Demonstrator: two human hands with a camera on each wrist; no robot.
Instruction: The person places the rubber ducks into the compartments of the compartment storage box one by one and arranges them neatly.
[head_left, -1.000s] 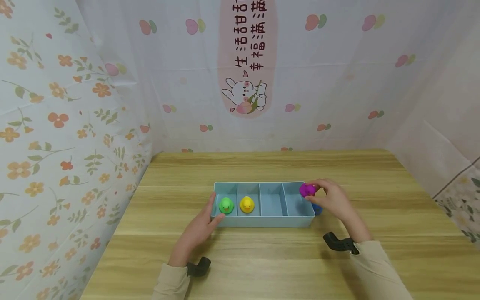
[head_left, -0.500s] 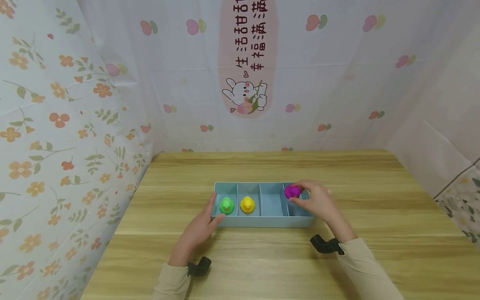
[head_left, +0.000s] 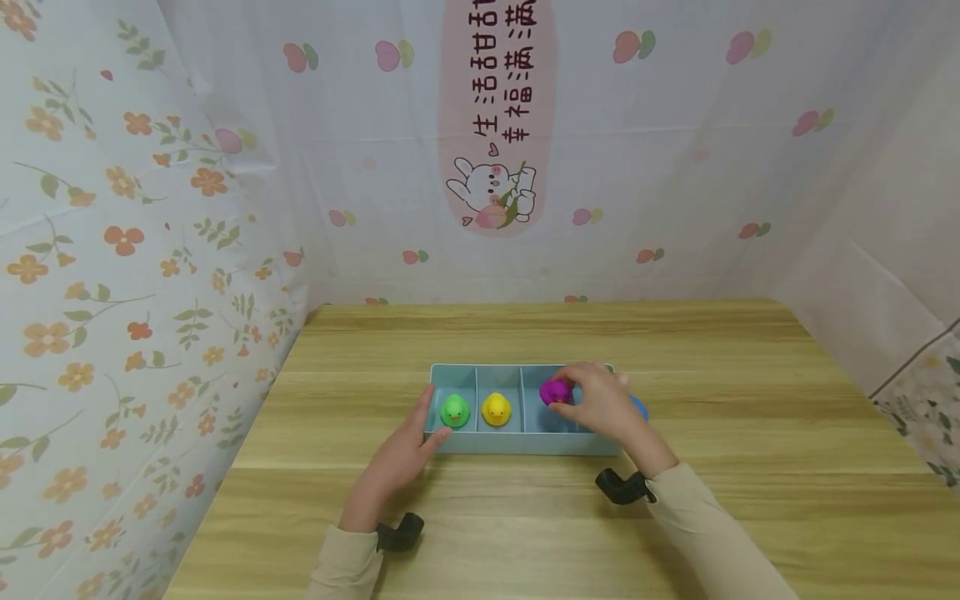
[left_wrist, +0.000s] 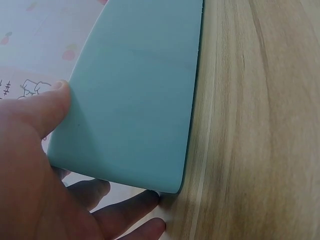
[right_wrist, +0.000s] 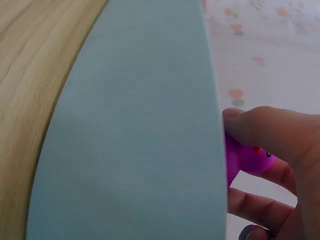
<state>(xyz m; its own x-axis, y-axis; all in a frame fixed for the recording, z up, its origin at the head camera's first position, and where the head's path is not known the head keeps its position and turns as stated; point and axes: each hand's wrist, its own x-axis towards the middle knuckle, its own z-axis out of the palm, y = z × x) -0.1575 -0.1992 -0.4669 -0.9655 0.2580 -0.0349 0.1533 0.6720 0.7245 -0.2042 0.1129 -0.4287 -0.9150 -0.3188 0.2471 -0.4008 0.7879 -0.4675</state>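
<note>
A light blue divided box (head_left: 525, 444) lies lengthwise on the table. A green toy duck (head_left: 454, 412) sits in its leftmost compartment, a yellow toy duck (head_left: 496, 410) in the one beside it. My left hand (head_left: 399, 457) holds the box's left front corner, thumb at the front rim and fingers along the end wall, as the left wrist view (left_wrist: 30, 165) also shows. Between thumb and fingers my right hand (head_left: 606, 403) pinches a purple toy duck (head_left: 556, 392) over the third compartment. In the right wrist view the box's front wall (right_wrist: 135, 125) partly hides this purple duck (right_wrist: 252, 159).
A blue object (head_left: 640, 407), mostly covered by my right hand, lies just past the box's right end. The wooden table (head_left: 525, 517) meets a printed cloth (head_left: 375, 167) at the back, with a flowered cloth (head_left: 120, 333) on the left.
My right hand has carried the purple duck leftward, from the box's right end across the rightmost compartment to the third one. My left hand has stayed at the left corner.
</note>
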